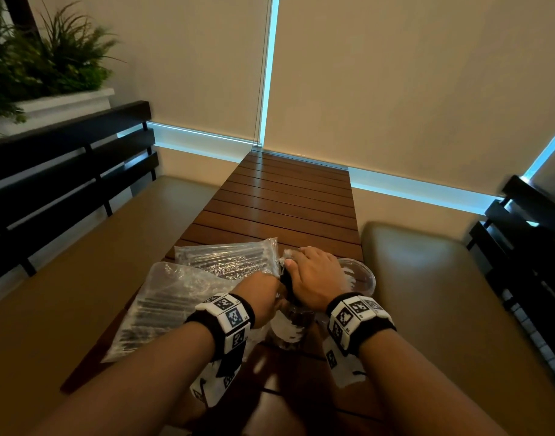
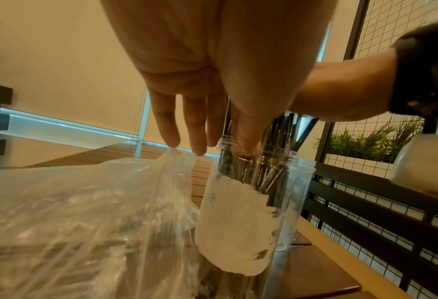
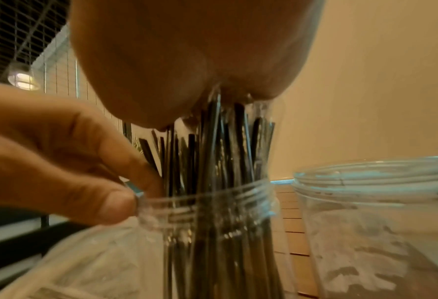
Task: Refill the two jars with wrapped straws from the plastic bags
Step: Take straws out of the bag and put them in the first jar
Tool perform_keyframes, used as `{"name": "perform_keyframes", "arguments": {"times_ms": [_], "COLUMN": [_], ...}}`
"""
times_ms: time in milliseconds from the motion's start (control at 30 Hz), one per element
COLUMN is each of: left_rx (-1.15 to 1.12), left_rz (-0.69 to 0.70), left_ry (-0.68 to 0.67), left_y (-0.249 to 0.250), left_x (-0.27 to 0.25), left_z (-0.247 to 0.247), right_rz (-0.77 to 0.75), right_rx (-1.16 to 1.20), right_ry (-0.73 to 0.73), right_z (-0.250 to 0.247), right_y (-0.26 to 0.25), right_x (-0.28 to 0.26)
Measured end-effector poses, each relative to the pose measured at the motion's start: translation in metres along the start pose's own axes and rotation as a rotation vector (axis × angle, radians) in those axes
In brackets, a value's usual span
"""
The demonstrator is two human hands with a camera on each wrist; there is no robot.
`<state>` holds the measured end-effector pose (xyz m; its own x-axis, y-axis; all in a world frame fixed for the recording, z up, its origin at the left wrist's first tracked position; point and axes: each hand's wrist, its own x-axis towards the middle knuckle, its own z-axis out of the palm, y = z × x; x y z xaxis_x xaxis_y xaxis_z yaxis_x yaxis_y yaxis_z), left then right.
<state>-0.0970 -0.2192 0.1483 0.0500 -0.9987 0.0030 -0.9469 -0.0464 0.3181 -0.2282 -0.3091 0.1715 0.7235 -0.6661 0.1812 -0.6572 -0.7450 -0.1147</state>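
Note:
A clear jar [image 1: 288, 328] with white label residue [image 2: 238, 222] stands on the table's near part, holding dark wrapped straws [image 3: 212, 151]. My left hand [image 1: 263, 297] pinches the jar's rim [image 3: 212, 202], with the thumb outside and a finger inside [image 3: 146, 176]. My right hand [image 1: 310, 275] is curled over the top of the straw bundle, its palm [image 3: 187, 60] on the straw ends. A second clear jar [image 1: 361, 278] stands just right of it and looks empty [image 3: 379, 202]. Two clear bags of straws lie to the left, one farther [image 1: 226, 256] and one nearer [image 1: 163, 309].
The slatted wooden table [image 1: 285, 196] runs away toward a blind-covered window. Tan cushioned benches flank it on the left [image 1: 81, 278] and right [image 1: 427, 278], each with a black slatted backrest. A planter [image 1: 50, 58] sits at the top left.

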Motion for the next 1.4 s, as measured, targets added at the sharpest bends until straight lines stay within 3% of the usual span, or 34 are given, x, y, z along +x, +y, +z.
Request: {"name": "perform_keyframes", "arguments": {"times_ms": [133,267,333,433,500,533,600,667,700,767,900,967,1100,1267,1333,1400], "left_rx": [-0.042,-0.051,0.021,0.073,0.101,0.113,0.078,0.034,0.004,-0.042,-0.043,-0.034,-0.009,0.003,0.011,0.003], "left_rz": [0.003,-0.063,-0.152,-0.351,-0.424,-0.432,-0.416,-0.409,-0.403,-0.358,-0.229,-0.183,-0.109,-0.061,-0.059,-0.053], "left_ry": [-0.008,0.154,0.208,0.112,0.015,0.005,0.033,0.071,0.106,0.172,0.251,0.262,0.225,0.193,0.2,0.212], "left_y": [-0.001,-0.001,-0.005,-0.016,-0.024,-0.028,-0.038,-0.05,-0.054,-0.063,-0.061,-0.058,-0.061,-0.066,-0.069,-0.071], "left_x": [0.001,-0.007,-0.014,-0.019,-0.019,-0.019,-0.018,-0.02,-0.021,-0.025,-0.047,-0.057,-0.071,-0.076,-0.075,-0.074], "left_z": [-0.003,-0.008,-0.008,-0.002,0.005,0.007,0.006,-0.007,-0.014,-0.03,-0.048,-0.049,-0.046,-0.051,-0.051,-0.051], "right_rz": [0.016,-0.016,0.021,-0.002,-0.11,-0.168,-0.226,-0.216,-0.21,-0.194,-0.118,-0.095,-0.057,-0.136,-0.171,-0.154], "right_rx": [0.086,0.041,0.069,0.091,0.147,0.17,0.126,0.002,-0.047,-0.036,0.153,0.189,0.058,-0.229,-0.261,-0.271], "right_ry": [0.14,-0.005,0.044,0.305,0.353,0.279,-0.019,-0.317,-0.399,-0.436,-0.316,-0.333,-0.538,-0.623,-0.704,-0.684], "right_z": [-0.009,0.0,-0.001,-0.014,-0.026,-0.03,-0.031,-0.019,-0.011,0.008,0.04,0.051,0.085,0.116,0.112,0.114], "right_y": [0.0,-0.003,-0.003,-0.02,-0.042,-0.053,-0.068,-0.08,-0.085,-0.093,-0.115,-0.122,-0.13,-0.137,-0.143,-0.14], "right_x": [0.007,0.004,0.003,0.003,0.003,0.002,0.002,0.004,0.004,0.006,0.019,0.026,0.03,0.029,0.025,0.028]}}
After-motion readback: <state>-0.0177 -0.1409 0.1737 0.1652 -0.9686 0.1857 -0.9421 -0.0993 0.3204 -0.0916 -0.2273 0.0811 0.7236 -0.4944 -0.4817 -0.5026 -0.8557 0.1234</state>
